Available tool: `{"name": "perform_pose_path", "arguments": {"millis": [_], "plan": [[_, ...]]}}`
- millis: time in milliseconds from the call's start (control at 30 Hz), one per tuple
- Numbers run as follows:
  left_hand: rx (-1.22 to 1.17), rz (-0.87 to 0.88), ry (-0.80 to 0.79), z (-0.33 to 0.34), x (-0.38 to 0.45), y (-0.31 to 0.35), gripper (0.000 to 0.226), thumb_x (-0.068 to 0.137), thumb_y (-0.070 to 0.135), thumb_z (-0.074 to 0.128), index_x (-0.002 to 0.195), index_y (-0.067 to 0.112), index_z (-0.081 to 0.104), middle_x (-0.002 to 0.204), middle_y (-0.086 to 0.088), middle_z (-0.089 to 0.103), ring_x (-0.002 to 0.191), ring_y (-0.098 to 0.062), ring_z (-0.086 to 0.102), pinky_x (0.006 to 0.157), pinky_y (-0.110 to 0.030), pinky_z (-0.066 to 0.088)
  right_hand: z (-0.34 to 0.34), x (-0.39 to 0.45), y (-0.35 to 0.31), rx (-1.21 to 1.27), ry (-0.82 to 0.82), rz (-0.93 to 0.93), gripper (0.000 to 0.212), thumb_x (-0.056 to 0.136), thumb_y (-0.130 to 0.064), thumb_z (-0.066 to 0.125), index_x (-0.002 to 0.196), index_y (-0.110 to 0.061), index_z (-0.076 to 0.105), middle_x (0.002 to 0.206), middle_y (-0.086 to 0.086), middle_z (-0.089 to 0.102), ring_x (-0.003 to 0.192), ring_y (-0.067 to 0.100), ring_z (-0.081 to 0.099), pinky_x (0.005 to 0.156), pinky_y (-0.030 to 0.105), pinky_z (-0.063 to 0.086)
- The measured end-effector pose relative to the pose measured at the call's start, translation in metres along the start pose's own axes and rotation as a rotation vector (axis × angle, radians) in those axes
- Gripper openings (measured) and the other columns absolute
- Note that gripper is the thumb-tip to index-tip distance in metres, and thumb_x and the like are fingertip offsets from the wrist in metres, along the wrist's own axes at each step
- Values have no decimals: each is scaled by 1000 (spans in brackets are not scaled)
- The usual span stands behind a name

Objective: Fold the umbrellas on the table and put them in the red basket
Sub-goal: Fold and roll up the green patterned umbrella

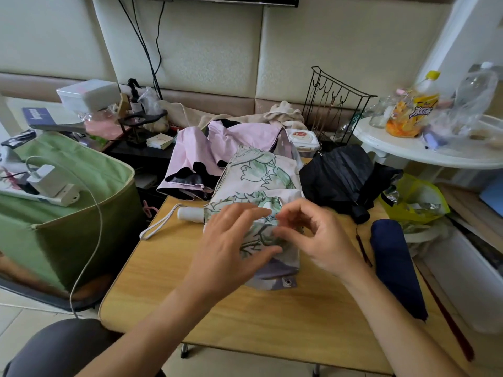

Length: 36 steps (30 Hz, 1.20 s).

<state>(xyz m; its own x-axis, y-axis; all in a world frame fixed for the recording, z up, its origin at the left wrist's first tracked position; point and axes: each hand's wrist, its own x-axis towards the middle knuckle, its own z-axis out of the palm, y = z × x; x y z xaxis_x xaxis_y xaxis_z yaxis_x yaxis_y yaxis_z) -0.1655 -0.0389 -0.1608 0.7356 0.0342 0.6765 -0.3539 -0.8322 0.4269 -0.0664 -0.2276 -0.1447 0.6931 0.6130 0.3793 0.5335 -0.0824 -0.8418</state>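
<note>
A white umbrella with green leaf print lies on the wooden table, its white handle and wrist cord pointing left. My left hand rests flat on its cloth with straight fingers. My right hand pinches a fold of the same cloth beside the left fingers. A pink umbrella lies loose behind it. A black umbrella lies unfolded at the right back. A rolled navy umbrella lies at the table's right edge. No red basket is in view.
A green fabric bin with a charger and cable stands left of the table. A white round table with bottles stands at the right. A black wire rack and a wipes tub sit behind. A yellow bag lies right.
</note>
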Motion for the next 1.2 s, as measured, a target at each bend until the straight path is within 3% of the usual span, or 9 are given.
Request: {"name": "perform_pose_path", "arguments": {"millis": [100, 200, 300, 467, 667, 767, 900, 1100, 1200], "plan": [[-174, -96, -37, 9, 3, -2, 29, 90, 32, 80, 117, 31, 71, 89, 16, 67, 88, -4, 66, 79, -34, 54, 0, -1, 0, 59, -2, 21, 17, 96, -5, 70, 110, -15, 69, 103, 3, 75, 101, 23, 72, 89, 40, 59], [-244, -185, 21, 7, 5, -12, 20, 86, 25, 82, 105, 23, 76, 81, 14, 70, 81, -4, 67, 73, -29, 54, -7, -2, 1, -59, 92, -21, 18, 98, 0, 63, 99, -16, 69, 95, 0, 72, 92, 22, 70, 81, 36, 57], [-230, -171, 43, 1, 1, -13, 18, 85, 27, 81, 100, 19, 75, 84, 15, 71, 83, -2, 67, 73, -24, 53, -19, -4, 3, -170, 91, -9, 22, 96, 3, 64, 90, -18, 68, 84, -4, 68, 81, 19, 66, 74, 29, 54], [-190, -75, 57, 1, -6, -9, 14, 86, 21, 82, 95, 16, 73, 89, 13, 69, 86, -4, 66, 74, -25, 53, -21, -7, 9, -376, -157, 45, 18, 94, -9, 70, 94, -26, 76, 94, -15, 71, 95, 10, 68, 82, 30, 57], [-163, -8, 7, 3, -9, -5, 10, 93, 22, 77, 99, 16, 72, 90, 11, 65, 88, -9, 62, 76, -27, 51, -21, -11, 7, -270, -215, 25, 17, 91, -11, 75, 95, -28, 77, 104, -10, 62, 98, 20, 63, 82, 31, 53], [-134, 27, 4, 4, -9, -4, 9, 94, 23, 74, 100, 17, 72, 91, 10, 65, 88, -14, 62, 76, -32, 51, -21, -12, 4, -219, -205, 30, 19, 91, -9, 74, 97, -27, 75, 102, -6, 64, 92, 24, 63, 77, 34, 53], [-131, 91, -7, 6, -12, -2, 10, 99, 27, 69, 100, 17, 72, 91, 10, 63, 86, -13, 59, 75, -31, 50, -20, -15, 10, -378, -183, -20, 19, 92, -12, 77, 100, -28, 73, 101, -12, 63, 89, 18, 63, 73, 23, 50], [-112, 124, -48, 9, -17, -2, 9, 97, 24, 70, 103, 17, 74, 93, 7, 62, 86, -16, 59, 74, -35, 50, -18, -20, 12, -457, -156, -154, 9, 90, -15, 80, 98, -19, 79, 102, -11, 65, 91, 10, 65, 77, 22, 53], [-39, 103, -63, 11, -16, 1, 21, 92, 36, 74, 107, 21, 74, 100, 5, 58, 93, -17, 59, 78, -37, 49, -16, -21, 12, -500, -113, -192, 9, 94, -11, 74, 101, -14, 77, 100, -11, 67, 94, 5, 63, 81, 16, 48]]}}
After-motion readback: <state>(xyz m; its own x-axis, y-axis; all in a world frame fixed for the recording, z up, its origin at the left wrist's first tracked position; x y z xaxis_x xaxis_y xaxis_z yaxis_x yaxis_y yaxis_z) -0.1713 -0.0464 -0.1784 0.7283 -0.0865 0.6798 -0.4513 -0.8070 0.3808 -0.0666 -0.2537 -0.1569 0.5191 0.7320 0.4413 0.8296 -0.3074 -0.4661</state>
